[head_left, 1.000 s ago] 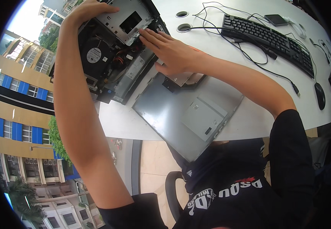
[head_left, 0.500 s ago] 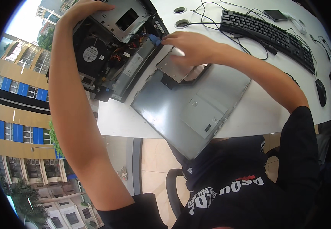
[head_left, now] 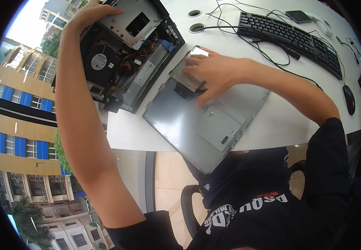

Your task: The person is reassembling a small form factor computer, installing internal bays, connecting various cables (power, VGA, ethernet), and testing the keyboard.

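Observation:
At the upper left stands an opened desktop computer case (head_left: pixel 145 77), its black fan, bundled wires and metal bracket exposed. My left hand (head_left: pixel 95 13) grips its far left edge, with a finger lying on the bracket (head_left: pixel 124 21); the other fingers are partly cut off by the frame. My right hand (head_left: pixel 220 75) is open, fingers spread, over a small silver metal box (head_left: pixel 184 77). Whether the fingertips touch the box cannot be made out. That box lies on a large flat metal side panel (head_left: pixel 176 125), which overhangs the table's near edge.
A black keyboard (head_left: pixel 290 43) and a black mouse (head_left: pixel 349 100) lie at the right of the white table (head_left: pixel 124 131), with loose black cables (head_left: pixel 267 52) beside them. A dark flat device (head_left: pixel 298 16) sits behind. Two cable holes (head_left: pixel 197 28) pierce the tabletop.
My right hand has moved away from the blue part at the case's edge, back and to the right over the metal box, its fingers spreading. My left hand stays on the case.

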The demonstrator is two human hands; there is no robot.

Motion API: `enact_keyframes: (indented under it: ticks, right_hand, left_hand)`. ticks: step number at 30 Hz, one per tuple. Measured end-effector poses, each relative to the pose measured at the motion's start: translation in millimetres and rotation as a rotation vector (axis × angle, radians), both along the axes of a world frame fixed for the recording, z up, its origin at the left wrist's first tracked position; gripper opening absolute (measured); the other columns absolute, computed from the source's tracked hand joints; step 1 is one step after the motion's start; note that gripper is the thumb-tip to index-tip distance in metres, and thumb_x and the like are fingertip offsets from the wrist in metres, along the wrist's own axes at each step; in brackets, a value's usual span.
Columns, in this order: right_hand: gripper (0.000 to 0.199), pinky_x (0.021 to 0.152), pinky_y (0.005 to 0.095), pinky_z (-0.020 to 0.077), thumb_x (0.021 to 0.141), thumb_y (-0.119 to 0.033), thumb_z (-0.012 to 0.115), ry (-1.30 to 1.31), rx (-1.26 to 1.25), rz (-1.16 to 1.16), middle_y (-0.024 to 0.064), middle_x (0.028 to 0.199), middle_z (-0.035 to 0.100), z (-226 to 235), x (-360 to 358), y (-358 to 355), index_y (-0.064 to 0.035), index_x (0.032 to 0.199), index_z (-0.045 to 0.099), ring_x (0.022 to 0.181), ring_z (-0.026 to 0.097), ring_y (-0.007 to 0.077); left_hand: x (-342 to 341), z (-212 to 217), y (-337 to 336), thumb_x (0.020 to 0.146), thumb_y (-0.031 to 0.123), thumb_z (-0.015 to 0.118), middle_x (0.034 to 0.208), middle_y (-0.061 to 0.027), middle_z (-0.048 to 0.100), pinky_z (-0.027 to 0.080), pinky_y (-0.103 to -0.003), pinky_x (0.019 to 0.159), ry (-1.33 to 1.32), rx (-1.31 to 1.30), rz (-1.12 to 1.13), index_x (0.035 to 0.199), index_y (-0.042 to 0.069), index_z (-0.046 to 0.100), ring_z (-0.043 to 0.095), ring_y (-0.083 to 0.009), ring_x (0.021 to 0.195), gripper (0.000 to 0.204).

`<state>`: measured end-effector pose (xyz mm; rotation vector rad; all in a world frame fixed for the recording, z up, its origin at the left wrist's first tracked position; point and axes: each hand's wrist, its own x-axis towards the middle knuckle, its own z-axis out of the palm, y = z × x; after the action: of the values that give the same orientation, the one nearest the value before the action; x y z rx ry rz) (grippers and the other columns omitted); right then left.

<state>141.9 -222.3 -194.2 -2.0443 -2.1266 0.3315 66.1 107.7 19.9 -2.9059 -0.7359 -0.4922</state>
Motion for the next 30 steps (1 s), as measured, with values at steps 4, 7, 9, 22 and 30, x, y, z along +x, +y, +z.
enact_keyframes:
  ticks: [4, 7, 9, 22, 30]
  right_hand:
    - [0.077, 0.108, 0.0438, 0.0482, 0.082, -0.044, 0.077, -0.128, 0.162, -0.068, 0.0232, 0.136, 0.055, -19, -12, 4, 0.0029, 0.139, 0.057, 0.128, 0.057, 0.0337]
    - [0.047, 0.097, 0.0428, 0.0547, 0.085, -0.034, 0.073, -0.08, 0.1, 0.017, 0.0174, 0.122, 0.064, -16, -11, 13, 0.0011, 0.117, 0.069, 0.116, 0.064, 0.0302]
    - [0.038, 0.089, 0.0423, 0.0566, 0.085, -0.03, 0.071, -0.123, 0.179, 0.061, 0.0145, 0.113, 0.067, -21, -15, 12, 0.0006, 0.107, 0.07, 0.111, 0.066, 0.0284]
    - [0.025, 0.066, 0.0356, 0.0549, 0.088, -0.019, 0.068, 0.332, 0.741, -0.25, 0.0145, 0.08, 0.074, 74, 24, 13, 0.0006, 0.1, 0.078, 0.064, 0.067, 0.0222]
    - [0.034, 0.075, 0.0347, 0.0553, 0.087, -0.019, 0.069, 0.585, 0.515, -0.004, 0.022, 0.09, 0.075, 106, 37, -19, 0.0047, 0.11, 0.075, 0.079, 0.072, 0.0258]
  left_hand:
    - [4, 2, -24, 0.068, 0.054, 0.084, 0.105, -0.0211, 0.075, 0.057, -0.036, 0.088, 0.03, -0.102, -0.109, 0.116, -0.006, 0.072, 0.075, -0.0295, 0.093, 0.078]
    - [2, 4, -31, 0.068, 0.055, 0.084, 0.105, -0.021, 0.075, 0.056, -0.037, 0.089, 0.08, -0.129, -0.093, 0.113, -0.008, 0.074, 0.075, -0.0302, 0.093, 0.078]
    - [0, 8, -34, 0.069, 0.055, 0.083, 0.106, -0.0213, 0.075, 0.056, -0.038, 0.09, 0.115, -0.129, -0.054, 0.115, -0.008, 0.073, 0.075, -0.0306, 0.095, 0.078]
    - [-23, 2, -73, 0.079, 0.061, 0.078, 0.123, -0.0213, 0.071, 0.05, -0.038, 0.104, -0.375, 0.188, -0.253, 0.132, -0.003, 0.066, 0.068, -0.0295, 0.115, 0.084]
    - [-74, -70, -208, 0.091, 0.018, 0.079, 0.109, -0.0086, 0.075, 0.053, -0.027, 0.087, -0.228, -0.376, -0.525, 0.127, -0.003, 0.067, 0.068, -0.0109, 0.101, 0.044]
